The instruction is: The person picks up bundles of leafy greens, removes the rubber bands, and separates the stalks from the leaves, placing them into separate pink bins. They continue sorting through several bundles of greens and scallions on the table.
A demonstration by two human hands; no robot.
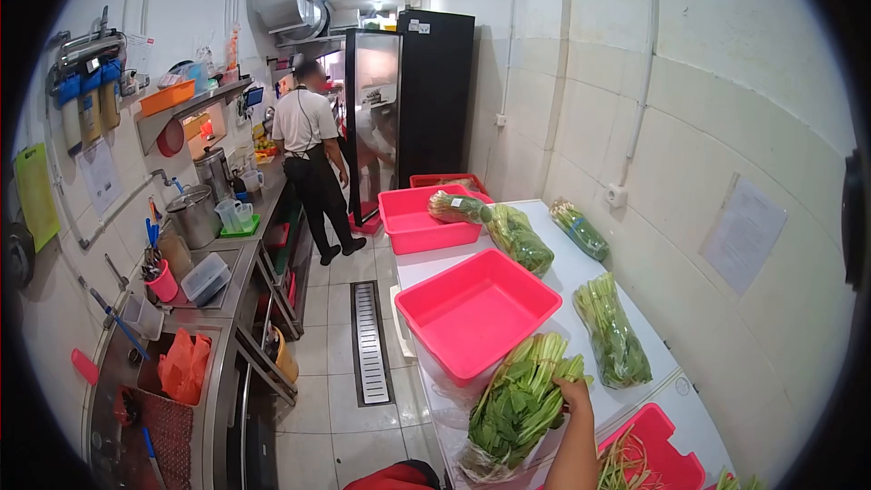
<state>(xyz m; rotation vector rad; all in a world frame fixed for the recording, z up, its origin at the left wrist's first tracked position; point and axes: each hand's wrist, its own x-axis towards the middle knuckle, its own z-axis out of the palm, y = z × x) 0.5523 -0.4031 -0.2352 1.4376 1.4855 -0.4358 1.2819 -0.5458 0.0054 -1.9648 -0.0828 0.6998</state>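
Note:
My right hand [573,393] reaches in from the bottom and closes on the stem end of a bunch of leafy greens [517,404]. The bunch lies on the white tabletop [581,313], its leaves toward me and partly over clear plastic wrap. Right behind it stands a pink tub [476,313] with a bare bottom. To the right lies a bagged bundle of green stalks [612,331]. A pink container [658,445] with loose stems sits near my forearm. My left hand is out of view.
Farther along the table are another pink tub [426,236], a bagged vegetable bundle [522,240] and a second one [579,231] by the wall. A person [308,145] stands at an open black refrigerator [435,95]. A steel sink counter [227,308] runs along the left.

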